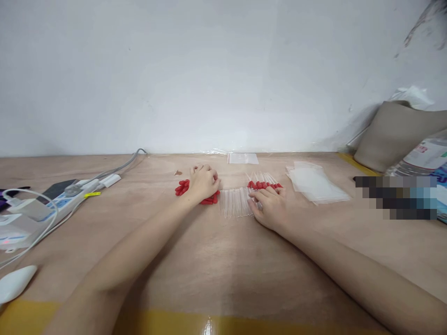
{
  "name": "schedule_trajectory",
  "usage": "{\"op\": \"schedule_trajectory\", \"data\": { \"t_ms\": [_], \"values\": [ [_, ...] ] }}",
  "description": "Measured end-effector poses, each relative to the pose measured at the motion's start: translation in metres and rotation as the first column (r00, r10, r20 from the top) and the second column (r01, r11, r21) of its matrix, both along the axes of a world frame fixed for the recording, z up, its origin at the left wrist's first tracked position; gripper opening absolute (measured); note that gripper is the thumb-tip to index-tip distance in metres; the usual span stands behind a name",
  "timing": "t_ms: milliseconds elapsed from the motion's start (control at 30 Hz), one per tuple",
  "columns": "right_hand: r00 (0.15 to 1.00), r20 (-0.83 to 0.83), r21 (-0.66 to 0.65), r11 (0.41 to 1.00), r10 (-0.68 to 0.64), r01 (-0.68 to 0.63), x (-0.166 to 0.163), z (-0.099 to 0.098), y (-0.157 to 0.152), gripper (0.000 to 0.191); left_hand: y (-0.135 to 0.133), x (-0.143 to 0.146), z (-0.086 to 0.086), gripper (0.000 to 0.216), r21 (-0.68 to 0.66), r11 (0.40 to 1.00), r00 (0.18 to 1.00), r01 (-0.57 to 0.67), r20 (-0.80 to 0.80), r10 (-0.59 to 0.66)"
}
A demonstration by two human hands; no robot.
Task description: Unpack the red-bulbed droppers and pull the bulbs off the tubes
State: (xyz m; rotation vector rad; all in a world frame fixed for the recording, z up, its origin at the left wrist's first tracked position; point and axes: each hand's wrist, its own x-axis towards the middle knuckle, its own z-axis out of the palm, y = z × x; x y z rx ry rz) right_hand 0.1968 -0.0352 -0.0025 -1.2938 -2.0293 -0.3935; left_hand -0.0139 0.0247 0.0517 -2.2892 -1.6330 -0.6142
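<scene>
My left hand (pixel 202 182) rests on a small heap of red rubber caps (pixel 182 187), fingers curled down over them; what they grip is hidden. My right hand (pixel 269 206) lies on the wooden table (pixel 216 260) with fingers bent, touching the right end of a row of clear thin tubes (pixel 235 202). Just beyond that hand lie several tubes fitted with red caps (pixel 263 184), fanned out side by side.
A stack of clear plastic bags (pixel 316 184) lies to the right, one more bag (pixel 242 158) near the wall. A power strip with cables (pixel 66 197) sits at the left. A grey bag (pixel 394 132) and a bottle (pixel 424 158) stand far right.
</scene>
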Motion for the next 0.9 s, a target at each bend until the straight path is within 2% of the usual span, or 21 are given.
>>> {"op": "schedule_trajectory", "data": {
  "t_ms": [100,233,400,467,567,733,900],
  "values": [
    [0.998,0.014,-0.031,0.998,0.056,-0.055,0.001,-0.003,-0.002,0.024,0.010,0.025,0.001,0.020,-0.168,0.986,0.998,-0.017,0.064,0.028],
    [0.993,0.047,-0.093,0.990,0.108,-0.103,0.004,-0.002,-0.005,0.037,0.029,0.066,-0.001,0.025,-0.400,0.916,0.994,-0.026,0.089,0.067],
    [0.992,0.044,-0.132,0.985,0.121,-0.114,0.007,0.001,-0.008,0.041,0.049,0.103,-0.007,0.042,-0.523,0.849,0.990,-0.078,0.061,0.129],
    [0.993,0.040,-0.136,0.985,0.115,-0.109,0.008,0.001,-0.008,0.042,0.054,0.110,-0.009,0.041,-0.546,0.831,0.987,-0.100,0.049,0.152],
    [0.992,0.053,-0.143,0.984,0.113,-0.104,0.010,0.001,-0.008,0.042,0.057,0.116,-0.011,0.034,-0.572,0.813,0.984,-0.111,0.049,0.169],
    [0.991,0.049,-0.144,0.983,0.121,-0.113,0.010,0.000,-0.009,0.041,0.053,0.111,-0.005,0.030,-0.573,0.817,0.984,-0.064,0.101,0.148],
    [0.993,-0.075,-0.067,0.993,0.093,-0.098,0.011,-0.005,-0.006,0.034,0.031,0.078,0.008,0.033,-0.471,0.881,0.979,0.050,0.197,0.050]
  ]
}}
